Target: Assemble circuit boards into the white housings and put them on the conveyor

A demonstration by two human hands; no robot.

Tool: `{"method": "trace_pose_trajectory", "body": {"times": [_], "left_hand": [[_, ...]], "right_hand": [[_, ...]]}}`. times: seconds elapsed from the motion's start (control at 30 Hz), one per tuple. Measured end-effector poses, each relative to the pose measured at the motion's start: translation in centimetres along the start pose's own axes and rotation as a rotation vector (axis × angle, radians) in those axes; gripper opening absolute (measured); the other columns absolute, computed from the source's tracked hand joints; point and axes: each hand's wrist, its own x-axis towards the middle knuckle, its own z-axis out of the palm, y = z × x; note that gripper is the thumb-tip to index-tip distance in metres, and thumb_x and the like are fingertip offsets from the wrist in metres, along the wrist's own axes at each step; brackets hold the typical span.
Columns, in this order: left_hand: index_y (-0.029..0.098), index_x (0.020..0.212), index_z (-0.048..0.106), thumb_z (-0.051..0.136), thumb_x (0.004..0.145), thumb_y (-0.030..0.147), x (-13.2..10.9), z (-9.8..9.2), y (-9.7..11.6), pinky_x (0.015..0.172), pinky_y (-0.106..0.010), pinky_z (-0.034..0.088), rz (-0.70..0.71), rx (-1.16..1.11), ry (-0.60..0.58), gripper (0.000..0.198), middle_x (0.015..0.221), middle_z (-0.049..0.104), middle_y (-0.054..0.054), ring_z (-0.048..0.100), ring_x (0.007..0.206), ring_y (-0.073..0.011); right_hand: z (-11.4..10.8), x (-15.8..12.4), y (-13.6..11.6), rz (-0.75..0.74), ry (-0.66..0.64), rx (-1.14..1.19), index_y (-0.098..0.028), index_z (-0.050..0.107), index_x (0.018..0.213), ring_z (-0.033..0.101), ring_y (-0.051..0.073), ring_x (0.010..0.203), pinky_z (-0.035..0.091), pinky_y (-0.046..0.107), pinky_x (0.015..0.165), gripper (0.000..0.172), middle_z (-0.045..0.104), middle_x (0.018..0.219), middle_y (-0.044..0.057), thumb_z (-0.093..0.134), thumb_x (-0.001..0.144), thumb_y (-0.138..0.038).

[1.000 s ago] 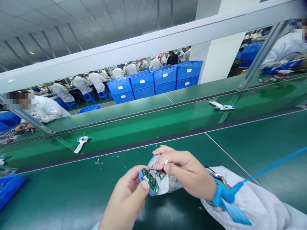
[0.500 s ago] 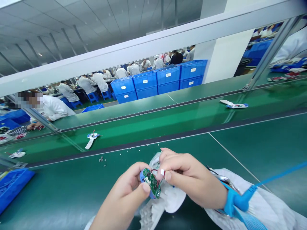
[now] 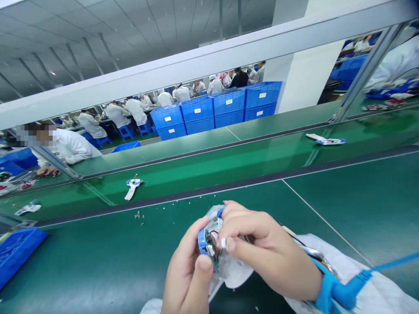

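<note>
My left hand (image 3: 193, 261) is closed around a small blue-edged part with a green circuit board (image 3: 209, 249), which is tilted so that its blue side faces me. Thumb and fingers of my right hand (image 3: 248, 235) pinch a small white plug (image 3: 223, 243). Thin dark red wires (image 3: 214, 233) run between the plug and the board. Under both hands is a white plastic housing (image 3: 234, 272), partly hidden by them. A bit of blue shows at its upper end beside my right fingers. A blue wrist strap (image 3: 327, 288) with a cord circles my right wrist.
Beyond the green workbench (image 3: 98, 261) runs a green conveyor belt (image 3: 212, 168) carrying white-and-blue housings (image 3: 133, 186). A blue bin (image 3: 21, 253) stands at the left, with small scraps (image 3: 138, 215) on the bench. A co-worker in white (image 3: 73, 146) sits across the belt.
My left hand has shifted right and turned the circuit board more edge-on, its blue side now facing me. My right hand still pinches the plug. The housings on the belt have moved right.
</note>
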Motion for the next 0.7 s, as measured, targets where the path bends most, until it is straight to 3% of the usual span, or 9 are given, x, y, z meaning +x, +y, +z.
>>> {"method": "trace_pose_trajectory", "body": {"times": [0.27,0.5,0.7], "left_hand": [[0.032,0.115,0.069,0.065,0.082,0.052,-0.7,0.4,0.4,0.100,-0.031,0.045,0.096,0.048,-0.037,0.039,0.122,0.069,-0.002,0.060,0.116,-0.0268],[0.036,0.119,0.066,0.058,0.086,0.054,-1.0,0.4,0.4,0.100,-0.031,0.044,0.124,0.106,-0.090,0.039,0.125,0.067,0.000,0.059,0.117,-0.0252],[0.036,0.120,0.065,0.055,0.089,0.051,-0.8,0.4,0.7,0.093,-0.027,0.047,0.245,0.194,-0.118,0.036,0.121,0.069,0.001,0.064,0.109,-0.0225]], "right_hand": [[-0.1,-0.3,-1.2,-0.207,-0.031,-0.242,-0.017,0.052,0.058,0.042,0.012,0.061,0.032,0.028,0.063,0.020,0.050,0.053,-0.002,0.048,0.075,-0.007],[-0.4,-0.5,-1.8,-0.220,-0.051,-0.292,-0.016,0.048,0.057,0.040,0.012,0.061,0.032,0.027,0.062,0.019,0.047,0.053,-0.002,0.046,0.074,-0.007],[-0.4,-0.8,-1.8,-0.217,-0.071,-0.316,-0.016,0.044,0.057,0.038,0.012,0.062,0.030,0.027,0.061,0.017,0.045,0.054,-0.002,0.044,0.072,-0.006]]}}
